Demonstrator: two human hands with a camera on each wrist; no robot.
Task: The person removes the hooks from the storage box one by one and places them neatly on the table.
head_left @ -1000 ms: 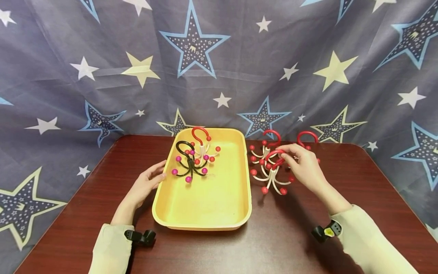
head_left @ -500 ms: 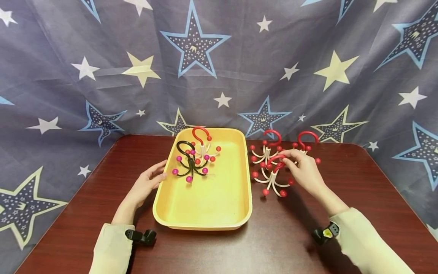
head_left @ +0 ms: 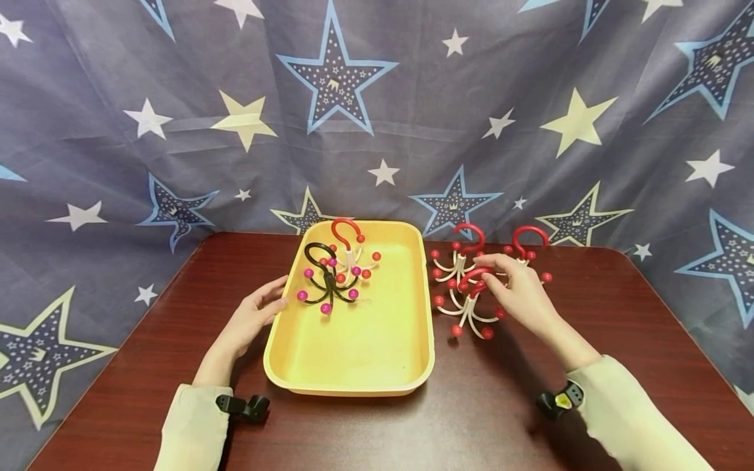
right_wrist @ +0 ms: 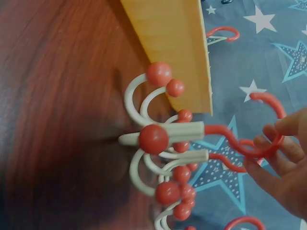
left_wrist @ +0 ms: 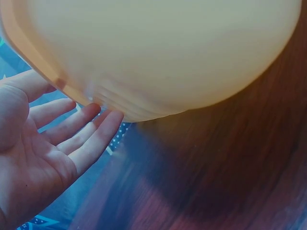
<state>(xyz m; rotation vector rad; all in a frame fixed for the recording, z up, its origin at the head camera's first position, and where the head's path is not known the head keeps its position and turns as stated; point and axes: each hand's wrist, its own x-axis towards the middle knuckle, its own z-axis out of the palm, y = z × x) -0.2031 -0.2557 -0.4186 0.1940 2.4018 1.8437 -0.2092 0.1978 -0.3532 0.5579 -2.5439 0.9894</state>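
A yellow tray (head_left: 377, 340) stands on the table. My left hand (head_left: 253, 317) rests at its left side; in the left wrist view the extended fingers (left_wrist: 91, 134) touch the outer wall. Right of the tray, a white multi-prong hook hanger (head_left: 469, 307) stands upright on its red ball tips. My right hand (head_left: 521, 288) is at its red hook, thumb and index finger parted around it. Seen from the right wrist, the red hook (right_wrist: 242, 149) runs between the thumb and the other fingers. Inside the tray stand a black hanger with magenta balls (head_left: 328, 281) and a white-and-red one (head_left: 349, 256).
Behind the right hand stand two more white-and-red hangers, one at the left (head_left: 461, 261) and one at the right (head_left: 530, 235), partly hidden by the hand. A star-patterned cloth (head_left: 377, 98) hangs behind the dark wooden table (head_left: 471, 418).
The hanger under my right hand lowered slightly onto the table, then stayed still. The right thumb and index finger have spread apart around its hook. The left hand and tray are unchanged.
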